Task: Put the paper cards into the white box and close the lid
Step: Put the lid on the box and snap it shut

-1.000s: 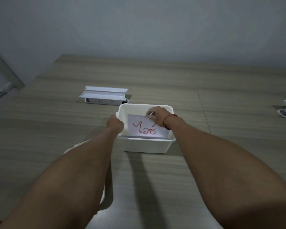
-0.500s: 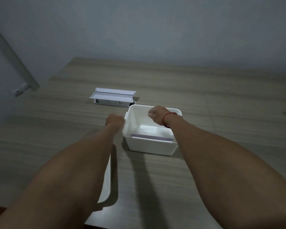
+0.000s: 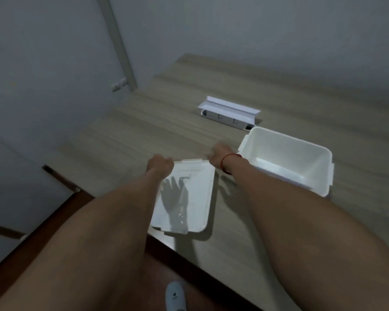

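The white box stands open on the wooden table, right of centre. Paper cards lie flat on its bottom. The white lid lies flat at the table's near edge, left of the box, with a hand's shadow across it. My left hand is closed on the lid's far left corner. My right hand, with a red band at the wrist, is closed on the lid's far right corner, just left of the box.
A white power strip under an open flap is set into the table behind the box. The table's edge runs diagonally below the lid, over dark floor. A white shoe shows at the bottom. Wall and a socket are at left.
The card was let go and lies in the box. My view swung left and down. Both hands left the box and took hold of the lid's far corners.
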Motion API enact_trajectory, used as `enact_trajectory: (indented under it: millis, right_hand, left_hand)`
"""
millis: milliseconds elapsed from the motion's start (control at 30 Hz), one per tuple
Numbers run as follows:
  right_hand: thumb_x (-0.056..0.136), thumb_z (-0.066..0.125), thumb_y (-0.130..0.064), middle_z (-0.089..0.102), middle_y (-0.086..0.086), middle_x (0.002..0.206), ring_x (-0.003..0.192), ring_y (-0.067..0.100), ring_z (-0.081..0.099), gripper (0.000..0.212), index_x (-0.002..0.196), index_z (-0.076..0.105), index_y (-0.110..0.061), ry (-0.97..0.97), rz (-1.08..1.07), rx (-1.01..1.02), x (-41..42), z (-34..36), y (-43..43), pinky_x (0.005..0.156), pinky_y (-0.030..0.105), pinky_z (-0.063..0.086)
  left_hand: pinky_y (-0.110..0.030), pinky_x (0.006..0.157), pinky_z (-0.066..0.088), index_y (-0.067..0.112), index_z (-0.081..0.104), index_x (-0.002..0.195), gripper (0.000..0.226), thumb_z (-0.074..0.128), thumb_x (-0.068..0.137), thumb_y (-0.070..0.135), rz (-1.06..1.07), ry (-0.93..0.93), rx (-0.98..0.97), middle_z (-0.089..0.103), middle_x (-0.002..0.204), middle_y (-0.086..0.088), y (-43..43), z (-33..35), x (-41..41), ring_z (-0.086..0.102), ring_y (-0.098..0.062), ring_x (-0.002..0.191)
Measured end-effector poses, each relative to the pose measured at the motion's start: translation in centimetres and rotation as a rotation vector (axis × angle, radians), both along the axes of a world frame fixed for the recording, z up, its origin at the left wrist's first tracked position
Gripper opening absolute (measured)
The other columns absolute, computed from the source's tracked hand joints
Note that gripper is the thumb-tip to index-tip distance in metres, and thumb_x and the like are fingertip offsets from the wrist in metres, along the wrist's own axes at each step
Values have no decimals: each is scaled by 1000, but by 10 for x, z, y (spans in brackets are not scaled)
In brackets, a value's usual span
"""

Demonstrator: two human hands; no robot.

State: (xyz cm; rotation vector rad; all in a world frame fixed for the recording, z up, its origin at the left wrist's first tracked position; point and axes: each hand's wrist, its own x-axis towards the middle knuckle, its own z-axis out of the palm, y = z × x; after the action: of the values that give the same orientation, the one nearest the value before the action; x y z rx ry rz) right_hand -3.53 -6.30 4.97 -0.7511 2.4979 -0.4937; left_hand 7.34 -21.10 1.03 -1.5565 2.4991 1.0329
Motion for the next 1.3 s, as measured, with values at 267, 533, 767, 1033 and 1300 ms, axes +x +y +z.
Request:
enact_trajectory:
  millis: [267, 533, 767, 1033, 1300]
  right_hand:
    - [97, 48, -29, 51, 19, 137, 125, 33, 52, 47, 133, 46, 2, -130, -263, 85, 43, -76, -12, 98, 33, 44]
    - [96, 49, -27, 47, 14, 143, 130, 31, 49, 53, 141, 35, -3, -236, -563, -22, 61, -79, -18, 101, 33, 41]
    - [98, 39, -39, 44, 16, 146, 130, 33, 47, 61, 143, 32, 0, -377, -836, -360, 38, -5, -31, 104, 36, 40]
    - [90, 32, -54, 58, 5, 129, 118, 30, 59, 64, 140, 41, -15, -673, -1086, -1003, -7, 68, -11, 101, 42, 46]
    - [90, 49, -53, 59, 14, 119, 111, 31, 62, 56, 126, 47, -10, -796, -1115, -1214, -5, 149, 23, 70, 43, 57]
  left_hand:
    - [-37, 100, 47, -3, 56, 128, 54, 47, 94, 37, 37, -81, 180, 59, 133, -20, -11, -61, 37, 56, -35, 124]
    - [-33, 86, 47, 0, 54, 127, 71, 68, 77, 48, 12, -83, 463, 61, 126, -10, -19, -69, 42, 60, -31, 116]
    - [-30, 80, 51, 1, 62, 121, 62, 80, 73, 36, -193, 294, 374, 67, 116, -12, -46, 27, 5, 66, -26, 104]
    - [-32, 74, 54, 2, 75, 99, 28, 79, 73, 10, -700, 516, -85, 76, 93, -17, -28, 151, -50, 66, -17, 81]
    - [-32, 68, 48, 14, 76, 88, 19, 63, 78, 6, -942, 431, -514, 75, 87, -13, 29, 165, -74, 67, -34, 85]
